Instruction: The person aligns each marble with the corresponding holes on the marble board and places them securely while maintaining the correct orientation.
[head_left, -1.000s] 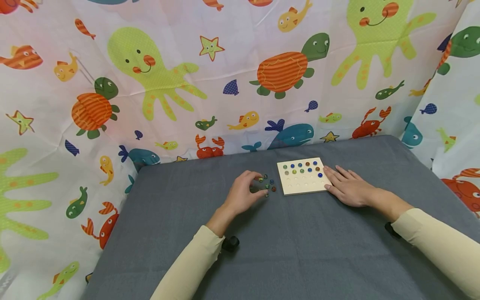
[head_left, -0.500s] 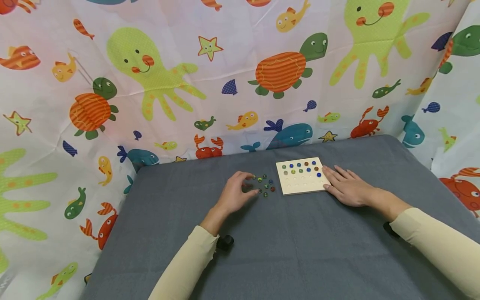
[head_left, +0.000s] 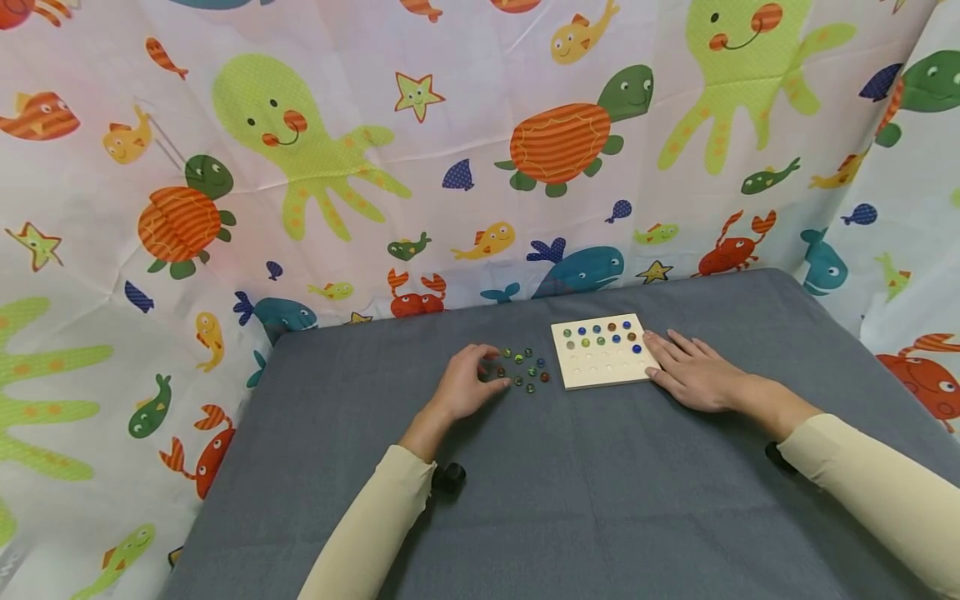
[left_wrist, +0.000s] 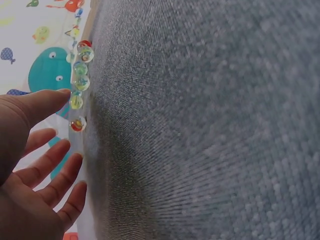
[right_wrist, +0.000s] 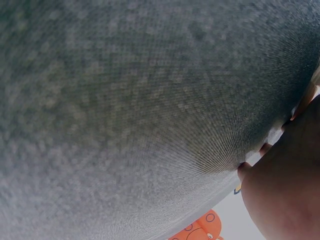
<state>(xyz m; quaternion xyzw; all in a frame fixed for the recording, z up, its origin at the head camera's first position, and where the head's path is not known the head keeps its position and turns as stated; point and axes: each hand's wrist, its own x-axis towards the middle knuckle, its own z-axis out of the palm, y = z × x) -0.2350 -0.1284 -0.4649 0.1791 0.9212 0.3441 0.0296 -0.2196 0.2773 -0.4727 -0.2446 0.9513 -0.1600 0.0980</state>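
Observation:
Several glass marbles [head_left: 518,359] lie loose on the grey cloth, left of a pale wooden board [head_left: 609,377] with rows of round hollows. Marbles fill its two far rows, and a blue marble [head_left: 637,349] sits in the third row at the right. My left hand [head_left: 459,388] is beside the loose marbles, thumb and fingers spread apart with nothing between them. In the left wrist view, a red-and-yellow marble [left_wrist: 77,124] lies just beyond those fingers. My right hand [head_left: 693,375] rests flat at the board's right edge, its thumb and fingertips touching it.
Grey cloth [head_left: 525,508] covers the table. A white curtain [head_left: 465,125] printed with sea animals hangs behind it and along the sides. Black wrist cameras show under both cuffs, the left one [head_left: 450,478] more fully.
My left hand has drawn back to the left from the loose marbles, and several marbles it was covering have come into view. The right hand stays on the board.

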